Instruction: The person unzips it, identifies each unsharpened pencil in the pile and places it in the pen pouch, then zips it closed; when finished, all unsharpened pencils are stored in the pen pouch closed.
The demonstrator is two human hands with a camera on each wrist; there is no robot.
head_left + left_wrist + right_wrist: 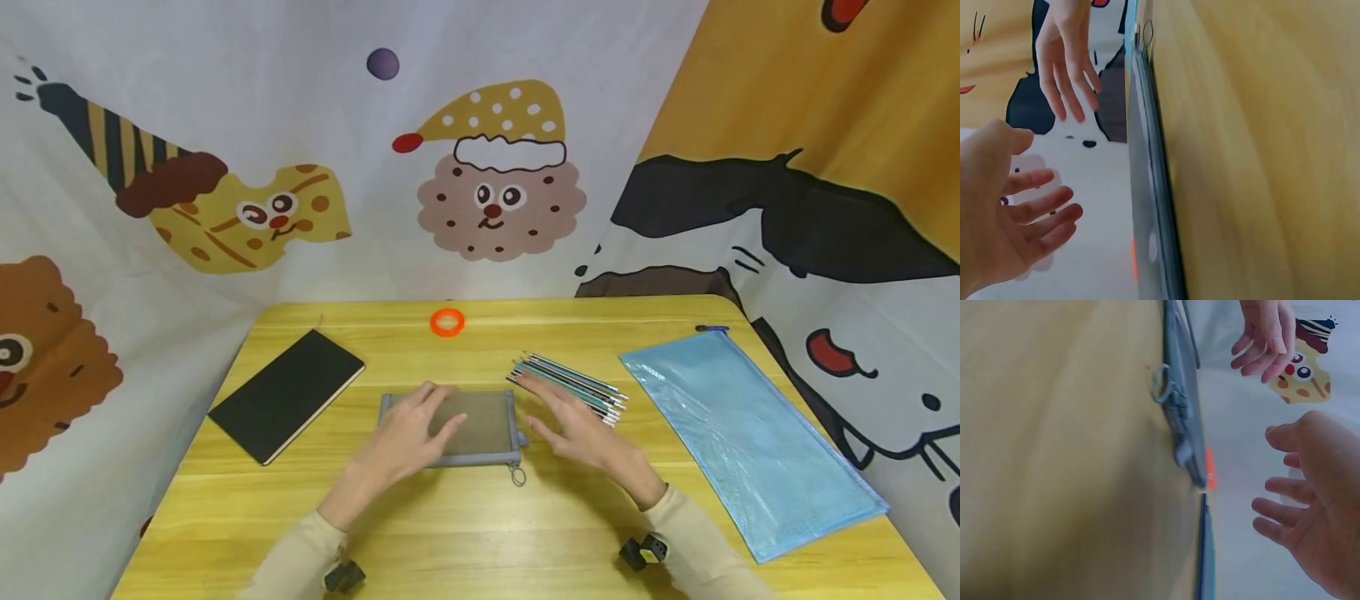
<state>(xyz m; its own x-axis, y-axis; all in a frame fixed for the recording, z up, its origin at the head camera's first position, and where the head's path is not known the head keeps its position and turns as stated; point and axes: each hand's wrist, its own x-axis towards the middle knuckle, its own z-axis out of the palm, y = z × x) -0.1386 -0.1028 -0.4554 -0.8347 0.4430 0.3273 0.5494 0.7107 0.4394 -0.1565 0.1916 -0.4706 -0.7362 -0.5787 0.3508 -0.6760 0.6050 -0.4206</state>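
Observation:
A grey mesh zip pouch (pixel 480 421) with a ring on its zip pull (pixel 517 475) lies flat in the middle of the table. Above its left part hovers my left hand (pixel 408 429), fingers loosely spread and holding nothing. My right hand (pixel 573 425) is over the table between the pouch and a bundle of pencils (pixel 600 387), also with nothing in it. The pencils lie side by side, partly hidden by that hand. Both wrist views show a gap between the hands and the table, with the left hand (pixel 1029 212) and right hand (pixel 1310 506) relaxed.
A black notebook (pixel 288 396) lies at the left of the table (pixel 480 542). Behind the pouch is an orange ring (pixel 447 322). A blue translucent zip folder (pixel 750 433) covers the right side, with a small dark blue item (pixel 712 328) at its top corner. A cartoon-printed curtain (pixel 300 100) hangs behind.

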